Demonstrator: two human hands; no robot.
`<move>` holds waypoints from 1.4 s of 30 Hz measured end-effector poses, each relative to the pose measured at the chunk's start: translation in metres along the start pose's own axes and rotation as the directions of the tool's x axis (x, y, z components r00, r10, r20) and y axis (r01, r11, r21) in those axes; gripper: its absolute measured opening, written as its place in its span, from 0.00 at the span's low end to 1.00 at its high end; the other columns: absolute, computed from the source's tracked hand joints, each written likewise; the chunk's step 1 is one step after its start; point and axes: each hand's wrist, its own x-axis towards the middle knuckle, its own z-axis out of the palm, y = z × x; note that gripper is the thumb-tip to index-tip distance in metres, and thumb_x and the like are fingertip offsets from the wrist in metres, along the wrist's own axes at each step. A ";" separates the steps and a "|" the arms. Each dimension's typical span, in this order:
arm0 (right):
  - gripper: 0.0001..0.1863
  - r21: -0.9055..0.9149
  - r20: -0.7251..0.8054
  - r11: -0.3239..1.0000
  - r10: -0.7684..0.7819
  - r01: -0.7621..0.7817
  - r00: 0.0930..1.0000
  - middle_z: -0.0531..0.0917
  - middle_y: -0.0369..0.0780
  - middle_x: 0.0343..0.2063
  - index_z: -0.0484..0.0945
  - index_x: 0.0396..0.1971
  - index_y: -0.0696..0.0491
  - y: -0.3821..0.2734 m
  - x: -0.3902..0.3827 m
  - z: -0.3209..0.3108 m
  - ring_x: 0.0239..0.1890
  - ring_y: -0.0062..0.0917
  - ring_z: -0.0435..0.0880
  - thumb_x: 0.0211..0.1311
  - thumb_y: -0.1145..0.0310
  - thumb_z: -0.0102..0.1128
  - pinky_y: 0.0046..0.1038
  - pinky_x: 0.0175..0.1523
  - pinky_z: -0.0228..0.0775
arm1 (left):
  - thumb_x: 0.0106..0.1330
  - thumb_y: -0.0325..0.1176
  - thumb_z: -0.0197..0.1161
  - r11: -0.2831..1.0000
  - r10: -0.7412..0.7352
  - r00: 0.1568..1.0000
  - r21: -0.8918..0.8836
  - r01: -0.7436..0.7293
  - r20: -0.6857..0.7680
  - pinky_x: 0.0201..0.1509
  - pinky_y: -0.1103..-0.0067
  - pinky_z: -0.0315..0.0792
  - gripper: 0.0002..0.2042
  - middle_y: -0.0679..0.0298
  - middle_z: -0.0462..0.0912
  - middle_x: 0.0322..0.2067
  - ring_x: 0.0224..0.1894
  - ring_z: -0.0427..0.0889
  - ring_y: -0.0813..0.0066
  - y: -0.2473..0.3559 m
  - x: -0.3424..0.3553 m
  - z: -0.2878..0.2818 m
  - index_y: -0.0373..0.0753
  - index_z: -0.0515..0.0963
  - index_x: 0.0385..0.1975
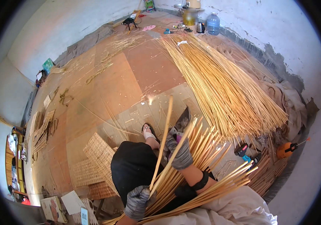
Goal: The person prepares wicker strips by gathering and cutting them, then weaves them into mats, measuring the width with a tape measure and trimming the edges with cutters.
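My left hand (137, 202), in a grey knitted glove, closes around the lower ends of two peeled wicker rods near my lap. One pale rod (164, 138) stands up from that fist; the other slants to the right past my right hand. My right hand (182, 153), gloved in grey too, is closed on a knife, whose broad dark blade (183, 119) points up and away. Its handle is mostly hidden by the fingers. A loose bundle of wicker rods (205, 148) lies across my lap, under my right forearm.
A large tied bundle of long rods (224, 90) lies at the right. Woven wicker panels (97, 155) are stacked left of my knee. A blue cordless drill (246, 154) and an orange spray bottle (286, 150) stand right. A water jug (213, 24) stands by the far wall.
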 end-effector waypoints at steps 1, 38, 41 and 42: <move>0.09 0.076 0.057 0.995 0.056 -0.060 0.997 0.68 0.30 0.15 0.68 0.26 0.53 -0.001 0.002 -0.006 0.14 0.14 0.67 0.53 0.63 0.52 0.14 0.17 0.59 | 0.50 0.40 0.62 1.000 -0.001 1.000 0.001 0.001 0.004 0.19 0.85 0.68 0.14 0.63 0.74 0.17 0.17 0.72 0.78 0.001 0.000 -0.004 0.33 0.74 0.25; 0.11 0.302 0.234 0.898 0.256 -0.320 0.938 0.74 0.37 0.22 0.69 0.34 0.54 0.028 0.022 -0.011 0.25 0.25 0.75 0.53 0.65 0.52 0.25 0.30 0.68 | 0.48 0.38 0.64 0.642 -0.267 0.915 0.763 -0.067 0.304 0.33 0.81 0.70 0.17 0.59 0.78 0.25 0.27 0.76 0.73 0.013 -0.007 0.027 0.33 0.75 0.33; 0.11 0.460 0.443 0.812 0.141 -0.359 0.886 0.74 0.37 0.23 0.69 0.35 0.54 0.039 0.025 -0.016 0.26 0.24 0.75 0.53 0.66 0.52 0.24 0.30 0.68 | 0.53 0.31 0.59 0.890 0.310 0.923 0.270 -0.366 0.228 0.30 0.87 0.69 0.09 0.64 0.78 0.25 0.25 0.74 0.83 0.001 0.009 0.009 0.33 0.76 0.32; 0.11 0.419 0.430 0.842 0.145 -0.339 0.891 0.74 0.37 0.24 0.69 0.34 0.54 0.039 0.021 -0.011 0.26 0.24 0.74 0.53 0.66 0.52 0.24 0.30 0.68 | 0.53 0.31 0.59 0.885 0.328 0.923 0.275 -0.375 0.202 0.30 0.87 0.69 0.09 0.64 0.78 0.25 0.25 0.74 0.83 0.002 0.009 0.007 0.33 0.76 0.32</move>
